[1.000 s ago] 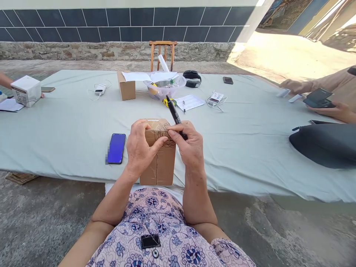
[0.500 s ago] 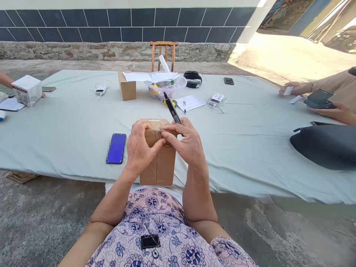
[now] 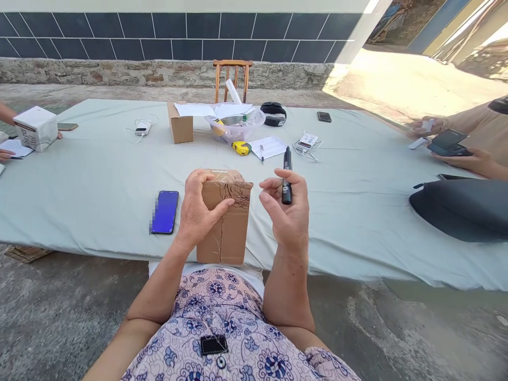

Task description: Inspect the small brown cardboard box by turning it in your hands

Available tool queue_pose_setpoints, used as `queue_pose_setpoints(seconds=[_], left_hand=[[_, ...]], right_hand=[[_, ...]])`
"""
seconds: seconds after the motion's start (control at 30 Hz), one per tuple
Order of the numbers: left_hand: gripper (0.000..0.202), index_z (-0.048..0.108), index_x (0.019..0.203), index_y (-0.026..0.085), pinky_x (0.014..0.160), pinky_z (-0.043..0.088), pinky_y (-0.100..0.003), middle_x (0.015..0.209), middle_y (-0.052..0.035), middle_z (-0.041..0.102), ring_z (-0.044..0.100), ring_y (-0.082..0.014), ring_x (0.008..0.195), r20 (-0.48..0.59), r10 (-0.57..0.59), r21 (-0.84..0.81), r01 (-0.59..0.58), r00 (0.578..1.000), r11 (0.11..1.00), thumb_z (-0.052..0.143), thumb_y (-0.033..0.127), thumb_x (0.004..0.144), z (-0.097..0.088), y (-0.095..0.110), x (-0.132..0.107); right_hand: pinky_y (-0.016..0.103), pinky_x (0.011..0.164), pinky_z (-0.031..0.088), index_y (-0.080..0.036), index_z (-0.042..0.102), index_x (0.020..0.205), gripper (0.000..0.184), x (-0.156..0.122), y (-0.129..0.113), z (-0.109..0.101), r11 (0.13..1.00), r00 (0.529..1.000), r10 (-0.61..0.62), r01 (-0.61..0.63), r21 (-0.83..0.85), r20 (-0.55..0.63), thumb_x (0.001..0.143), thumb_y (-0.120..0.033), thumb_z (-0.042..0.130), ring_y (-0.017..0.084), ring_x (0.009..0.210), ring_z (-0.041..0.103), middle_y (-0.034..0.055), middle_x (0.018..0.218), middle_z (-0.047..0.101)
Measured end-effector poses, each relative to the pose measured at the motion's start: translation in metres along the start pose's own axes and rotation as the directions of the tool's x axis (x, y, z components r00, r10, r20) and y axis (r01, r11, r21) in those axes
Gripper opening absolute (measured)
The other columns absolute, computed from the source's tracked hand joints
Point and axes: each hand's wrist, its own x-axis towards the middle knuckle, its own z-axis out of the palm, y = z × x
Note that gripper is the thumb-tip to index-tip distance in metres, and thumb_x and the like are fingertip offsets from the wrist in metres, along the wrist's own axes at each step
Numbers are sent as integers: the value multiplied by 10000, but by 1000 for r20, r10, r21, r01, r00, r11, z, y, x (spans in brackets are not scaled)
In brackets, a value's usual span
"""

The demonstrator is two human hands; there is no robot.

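Observation:
A brown cardboard box (image 3: 222, 238) stands at the table's near edge in front of me. Dark scribbled lines run over the upper right of its facing side. My left hand (image 3: 198, 209) grips the box at its upper left, thumb across the front and fingers over the top. To the right of the box, and apart from it, my right hand (image 3: 289, 206) holds a black marker (image 3: 287, 180) between its fingers, dark end pointing up. The thumb and index finger of that hand are spread from each other.
A phone (image 3: 165, 211) lies left of the box. Beyond are a yellow tape measure (image 3: 241, 148), a paper sheet (image 3: 272, 147), a plastic basin (image 3: 234, 132) and a small carton (image 3: 181, 129). A black bag (image 3: 460, 209) sits right; people's hands show at both sides.
My right hand has let go of the box's top edge and moved right with the marker, which now stands more upright. The scribbled lines are uncovered. My left hand stays on the box.

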Motion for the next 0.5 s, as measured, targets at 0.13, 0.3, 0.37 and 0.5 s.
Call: queue_pose_setpoints(seconds=[0.13,0.3,0.37,0.5], left_hand=[[777,402,1415,300,1210,437,-514,1549,-140,505,483,-322,1499,53,-13,-24,14,999,1000,865,357,793,-2,-7,-1],[999,262,1545,347,1132,508,-465,1634,-142,426,541,-309,1441,67,-77,-63,81,995,995,878,315,759,-2,-13,-5],[997,266,1546,351,1141,501,-467,1640,-142,419,530,-313,1455,67,-77,-70,82,995,994,879,323,760,-2,-14,-6],[979,281,1543,346,1162,486,-481,1646,-146,412,524,-319,1466,74,-87,-75,93,993,993,879,354,768,-1,-14,-6]], right_hand=[[310,640,545,-310,604,1229,268,-13,-12,-3,983,983,-174,177,50,-61,997,-431,666,155,638,661,-37,738,654],[318,502,468,-363,651,1256,312,-25,-21,10,863,850,-500,505,-9,-167,1049,-569,538,153,474,583,-39,648,628],[371,565,522,-366,660,1241,323,-28,-18,15,845,835,-535,529,-80,-127,1045,-584,525,187,535,644,-12,705,679],[432,716,566,-344,670,1235,246,-29,-11,17,864,870,-491,479,-157,-49,1061,-447,530,221,668,716,12,799,748]])
